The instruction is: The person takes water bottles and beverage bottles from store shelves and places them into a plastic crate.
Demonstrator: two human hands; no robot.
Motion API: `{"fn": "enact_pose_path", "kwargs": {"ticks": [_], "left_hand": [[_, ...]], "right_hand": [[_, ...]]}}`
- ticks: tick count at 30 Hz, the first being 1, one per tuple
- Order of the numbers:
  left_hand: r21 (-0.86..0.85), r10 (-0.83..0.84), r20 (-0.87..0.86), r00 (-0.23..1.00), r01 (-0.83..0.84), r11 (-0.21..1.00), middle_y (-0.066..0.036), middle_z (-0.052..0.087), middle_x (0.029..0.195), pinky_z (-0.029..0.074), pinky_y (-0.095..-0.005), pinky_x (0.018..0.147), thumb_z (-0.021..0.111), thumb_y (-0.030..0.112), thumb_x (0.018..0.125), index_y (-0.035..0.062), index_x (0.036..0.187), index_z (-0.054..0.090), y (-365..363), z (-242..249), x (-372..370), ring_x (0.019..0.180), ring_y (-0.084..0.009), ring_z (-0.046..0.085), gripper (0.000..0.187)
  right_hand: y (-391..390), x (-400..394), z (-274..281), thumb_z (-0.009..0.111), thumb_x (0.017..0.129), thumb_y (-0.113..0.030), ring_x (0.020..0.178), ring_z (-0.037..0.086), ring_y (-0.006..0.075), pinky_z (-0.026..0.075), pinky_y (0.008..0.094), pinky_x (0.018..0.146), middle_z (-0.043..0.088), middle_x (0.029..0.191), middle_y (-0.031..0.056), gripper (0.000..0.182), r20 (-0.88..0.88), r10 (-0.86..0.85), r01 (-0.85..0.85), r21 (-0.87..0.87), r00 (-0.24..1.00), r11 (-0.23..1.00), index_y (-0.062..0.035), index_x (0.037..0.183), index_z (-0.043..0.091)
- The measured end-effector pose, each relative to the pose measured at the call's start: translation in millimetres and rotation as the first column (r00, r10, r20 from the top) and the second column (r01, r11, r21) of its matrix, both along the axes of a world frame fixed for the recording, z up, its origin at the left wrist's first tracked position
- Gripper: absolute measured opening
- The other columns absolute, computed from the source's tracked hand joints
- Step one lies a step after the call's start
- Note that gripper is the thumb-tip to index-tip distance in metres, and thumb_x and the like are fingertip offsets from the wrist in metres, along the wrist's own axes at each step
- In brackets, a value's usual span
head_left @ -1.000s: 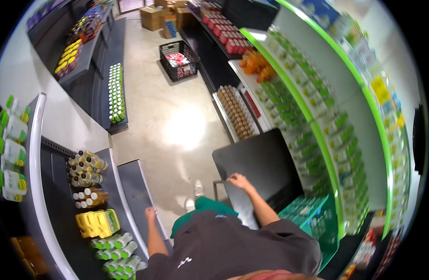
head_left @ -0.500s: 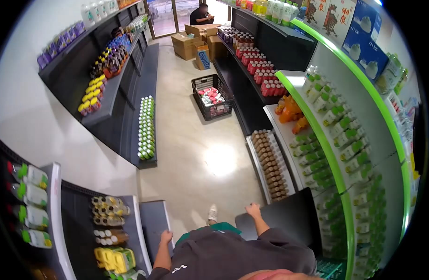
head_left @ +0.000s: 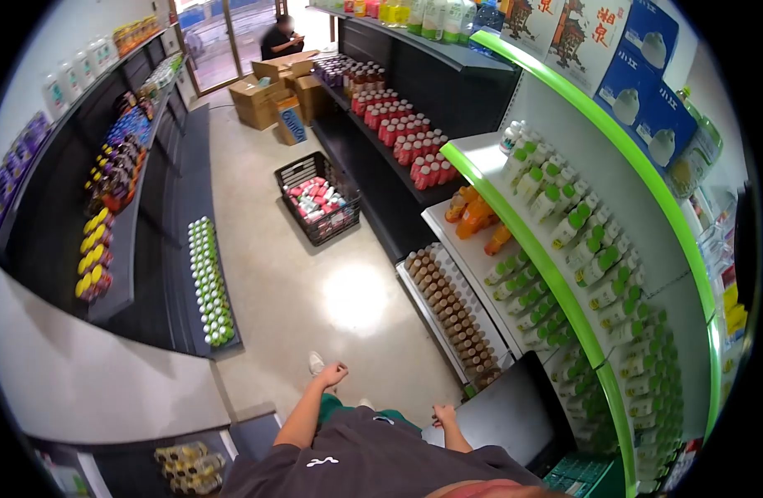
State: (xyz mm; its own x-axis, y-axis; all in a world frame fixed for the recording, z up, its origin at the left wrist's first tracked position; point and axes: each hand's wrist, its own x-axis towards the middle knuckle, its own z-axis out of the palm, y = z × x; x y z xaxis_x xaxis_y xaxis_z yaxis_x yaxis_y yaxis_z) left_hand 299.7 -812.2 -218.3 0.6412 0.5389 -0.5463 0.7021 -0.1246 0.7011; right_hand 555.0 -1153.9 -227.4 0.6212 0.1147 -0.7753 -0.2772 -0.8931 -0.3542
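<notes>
Two hands out, one loaded crate in the aisle
Left hand (head_left: 335, 373)'s loosely open, nothing in it; can't tell with the right (head_left: 443, 414). Black plastic crate (head_left: 318, 232) sits ahead on the floor (head_left: 269, 340); not looking down could mean tripping.

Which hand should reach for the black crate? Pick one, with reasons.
Left, I'd say: the left hand is farther forward and nearer the black crate, while the right hand is beside the dark panel.
</notes>
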Motion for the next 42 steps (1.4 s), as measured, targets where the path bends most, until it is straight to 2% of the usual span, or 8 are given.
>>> {"fn": "enact_pose_path", "kwargs": {"ticks": [7, 10, 14, 16, 21, 30, 37, 42], "left_hand": [[-0.201, 0.157, -0.151, 0.976, -0.186, 0.962, -0.019, 0.072, 0.108, 0.054, -0.0398, 0.087, 0.063, 0.037, 0.089, -0.0017, 0.126, 0.061, 127, -59, -34, 0.098, -0.0290, 0.069, 0.054], [-0.192, 0.456, -0.234, 0.859, -0.500, 0.844, -0.014, 0.071, 0.085, 0.052, -0.0379, 0.055, 0.058, 0.033, 0.089, 0.0009, 0.115, 0.063, 184, -78, -82, 0.067, -0.0219, 0.066, 0.041], [-0.119, 0.624, -0.263, 0.736, -0.666, 0.736, -0.012, 0.069, 0.094, 0.052, -0.0400, 0.059, 0.055, 0.033, 0.092, 0.0040, 0.114, 0.059, 244, -67, -132, 0.074, -0.0229, 0.066, 0.036], [-0.114, 0.623, -0.304, 0.721, -0.676, 0.728, -0.012, 0.069, 0.086, 0.052, -0.0404, 0.056, 0.056, 0.030, 0.091, 0.0036, 0.108, 0.060, 261, -69, -143, 0.070, -0.0230, 0.066, 0.032], [-0.274, 0.721, -0.329, 0.610, -0.792, 0.545, -0.010, 0.066, 0.090, 0.052, -0.0458, 0.063, 0.050, 0.027, 0.095, 0.0067, 0.114, 0.055, 314, -68, -125, 0.073, -0.0269, 0.064, 0.028], [-0.120, 0.487, 0.124, 0.864, -0.474, 0.872, -0.011, 0.071, 0.094, 0.053, -0.0290, 0.062, 0.054, 0.023, 0.098, 0.0019, 0.112, 0.063, 460, -25, 105, 0.077, -0.0170, 0.066, 0.028], [0.325, -0.118, 0.645, 0.755, -0.131, 0.936, -0.017, 0.069, 0.108, 0.054, -0.0378, 0.088, 0.059, 0.013, 0.098, 0.0004, 0.114, 0.061, 568, 195, 384, 0.103, -0.0289, 0.069, 0.020], [0.487, -0.444, 0.847, 0.293, -0.090, 0.869, -0.013, 0.064, 0.096, 0.051, -0.0337, 0.073, 0.062, 0.005, 0.093, 0.0005, 0.105, 0.061, 571, 378, 531, 0.081, -0.0256, 0.062, 0.013]], "right_hand": [[69, -1, 13, 0.058, 0.094, -0.035, 0.093, 0.071, 0.0342, 0.058, 0.0486, 0.078, 0.071, 0.107, 0.0216, 0.046, -0.201, 0.087, -0.149, -0.318, 0.976, 0.936, 0.0042, 0.116, 0.066], [134, 6, 5, 0.056, 0.097, -0.035, 0.095, 0.069, 0.0326, 0.056, 0.0471, 0.081, 0.070, 0.107, 0.0192, 0.044, -0.133, 0.256, -0.284, -0.285, 0.958, 0.916, 0.0018, 0.119, 0.065], [267, 32, -2, 0.053, 0.100, -0.036, 0.097, 0.067, 0.0305, 0.054, 0.0452, 0.084, 0.070, 0.106, 0.0160, 0.042, 0.021, 0.409, -0.409, 0.009, 0.912, 0.912, -0.0013, 0.122, 0.064], [343, 41, 45, 0.057, 0.097, -0.031, 0.065, 0.065, 0.0183, 0.052, 0.0312, 0.055, 0.069, 0.089, 0.0111, 0.031, -0.066, 0.279, -0.242, 0.334, 0.958, 0.911, -0.0020, 0.107, 0.065], [466, 56, 82, 0.060, 0.096, -0.037, 0.072, 0.066, 0.0162, 0.054, 0.0326, 0.063, 0.070, 0.098, 0.0087, 0.038, -0.018, 0.331, -0.276, 0.510, 0.944, 0.815, -0.0069, 0.119, 0.062], [556, 129, 54, 0.057, 0.098, -0.032, 0.070, 0.068, 0.0163, 0.058, 0.0318, 0.060, 0.071, 0.101, 0.0087, 0.035, -0.247, 0.105, 0.018, 0.451, 0.963, 0.892, -0.0081, 0.122, 0.061], [689, 218, 187, 0.064, 0.097, -0.021, 0.084, 0.065, 0.0133, 0.053, 0.0279, 0.075, 0.069, 0.100, 0.0061, 0.033, 0.347, 0.135, -0.369, 0.810, 0.928, 0.456, -0.0054, 0.125, 0.060], [729, 277, 418, 0.062, 0.097, -0.017, 0.088, 0.065, 0.0162, 0.053, 0.0315, 0.083, 0.067, 0.098, 0.0093, 0.030, 0.306, -0.032, -0.305, 0.952, 0.952, 0.027, 0.0000, 0.122, 0.059]]}}
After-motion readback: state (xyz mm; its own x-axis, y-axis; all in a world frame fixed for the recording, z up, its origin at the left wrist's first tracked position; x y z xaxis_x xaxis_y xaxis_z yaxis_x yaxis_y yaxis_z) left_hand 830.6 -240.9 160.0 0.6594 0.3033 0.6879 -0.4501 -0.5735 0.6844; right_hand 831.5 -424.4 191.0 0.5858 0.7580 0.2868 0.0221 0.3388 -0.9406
